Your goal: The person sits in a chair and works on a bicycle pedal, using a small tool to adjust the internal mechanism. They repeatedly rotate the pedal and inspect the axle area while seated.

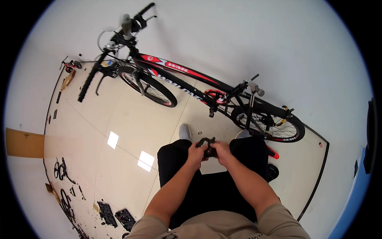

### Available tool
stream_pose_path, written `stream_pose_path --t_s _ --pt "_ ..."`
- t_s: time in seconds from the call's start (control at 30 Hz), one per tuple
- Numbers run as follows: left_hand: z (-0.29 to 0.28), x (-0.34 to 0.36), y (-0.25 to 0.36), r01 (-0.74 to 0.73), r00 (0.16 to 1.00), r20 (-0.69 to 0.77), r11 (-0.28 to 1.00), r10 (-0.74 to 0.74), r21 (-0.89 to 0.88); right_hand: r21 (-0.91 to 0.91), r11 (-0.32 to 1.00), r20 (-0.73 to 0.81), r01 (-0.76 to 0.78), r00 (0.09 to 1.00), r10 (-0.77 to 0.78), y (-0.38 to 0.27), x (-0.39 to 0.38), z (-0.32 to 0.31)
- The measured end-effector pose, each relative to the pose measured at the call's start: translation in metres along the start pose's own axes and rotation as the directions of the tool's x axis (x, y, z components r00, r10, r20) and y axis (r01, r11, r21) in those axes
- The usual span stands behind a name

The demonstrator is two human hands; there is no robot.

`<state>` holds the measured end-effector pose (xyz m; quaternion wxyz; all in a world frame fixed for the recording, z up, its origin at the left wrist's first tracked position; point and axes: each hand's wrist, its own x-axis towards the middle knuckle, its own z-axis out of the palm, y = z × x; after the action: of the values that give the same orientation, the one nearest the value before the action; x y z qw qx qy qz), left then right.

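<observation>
On a pale tiled floor (119, 115) beside a bicycle (191, 79), both hands (209, 153) grip a black pedal (207, 142).

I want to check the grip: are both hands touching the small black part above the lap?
Touching. The head view shows the left hand and the right hand closed around the black part, fingers wrapped on it.

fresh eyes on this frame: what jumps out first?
The black and red bicycle stands out first, upside down on the pale floor across the top of the view. Next, at centre, the left hand and right hand grip a small black part together above the person's dark trousers. Small black parts lie scattered at the lower left.
</observation>
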<state>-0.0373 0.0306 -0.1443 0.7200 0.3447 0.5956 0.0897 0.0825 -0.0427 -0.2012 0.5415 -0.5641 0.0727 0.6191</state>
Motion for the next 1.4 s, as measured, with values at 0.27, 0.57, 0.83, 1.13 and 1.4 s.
stream_pose_path --t_s 0.27,0.57,0.83,1.13,1.4 --pt "-0.009 -0.032 -0.049 -0.213 0.971 -0.083 0.969 0.224 0.127 0.044 0.994 0.017 0.096 0.995 -0.097 0.031 -0.038 -0.005" --pt "-0.011 -0.058 -0.060 -0.319 0.938 -0.112 0.943 0.329 0.100 0.074 0.991 0.104 0.114 0.987 -0.122 0.029 -0.070 -0.013" --pt "0.007 -0.049 -0.071 -0.477 0.876 -0.096 0.879 0.473 -0.022 -0.196 0.963 0.017 0.185 0.983 -0.185 0.032 -0.080 -0.016" --pt "-0.030 -0.089 -0.044 -0.431 0.891 -0.070 0.785 0.449 -0.445 -0.096 0.984 0.190 0.153 0.973 -0.132 0.023 -0.101 0.001" --pt "-0.074 -0.171 0.015 -0.363 0.915 -0.083 0.716 0.395 -0.596 0.095 0.995 0.052 0.041 0.998 -0.046 0.024 -0.080 -0.016"
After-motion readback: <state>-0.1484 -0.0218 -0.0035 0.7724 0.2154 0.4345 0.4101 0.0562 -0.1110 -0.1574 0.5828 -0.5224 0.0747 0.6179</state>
